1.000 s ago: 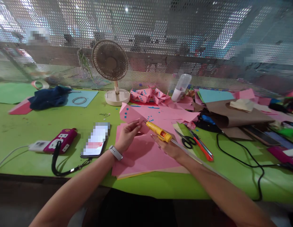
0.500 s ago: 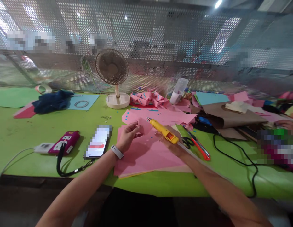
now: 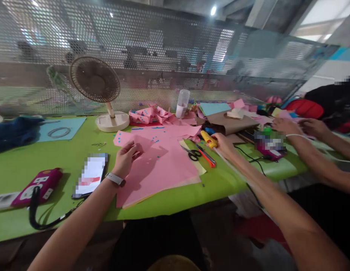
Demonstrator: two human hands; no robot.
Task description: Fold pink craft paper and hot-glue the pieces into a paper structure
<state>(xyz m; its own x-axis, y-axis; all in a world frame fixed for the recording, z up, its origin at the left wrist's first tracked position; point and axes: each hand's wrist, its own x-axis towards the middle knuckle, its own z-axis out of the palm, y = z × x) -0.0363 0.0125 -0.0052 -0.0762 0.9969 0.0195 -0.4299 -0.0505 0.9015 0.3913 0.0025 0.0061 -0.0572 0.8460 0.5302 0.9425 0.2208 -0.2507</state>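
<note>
My left hand (image 3: 126, 160), with a watch strap at the wrist, pinches a small piece of pink paper (image 3: 143, 143). Below it lie stacked pink paper sheets (image 3: 163, 177), with small blue dots scattered near the far part. My right hand (image 3: 225, 146) is wrapped round a yellow hot glue gun (image 3: 208, 139), right of the sheets; a pale stick or cord trails from its back along the forearm. Black-handled scissors (image 3: 194, 154) and a red utility knife (image 3: 207, 156) lie between the hands, nearer the right one.
A fan (image 3: 113, 121), folded pink paper pieces (image 3: 148, 116) and a clear bottle (image 3: 183, 103) line the back. At left are a phone (image 3: 92, 175) and a magenta device (image 3: 41, 188) with a strap. Brown paper (image 3: 230, 122) and a co-worker's hands (image 3: 286, 128) are at right.
My right hand has carried the glue gun rightward, away from the pink paper in my left hand. The view has turned right, bringing a co-worker's hands and arms further into sight.
</note>
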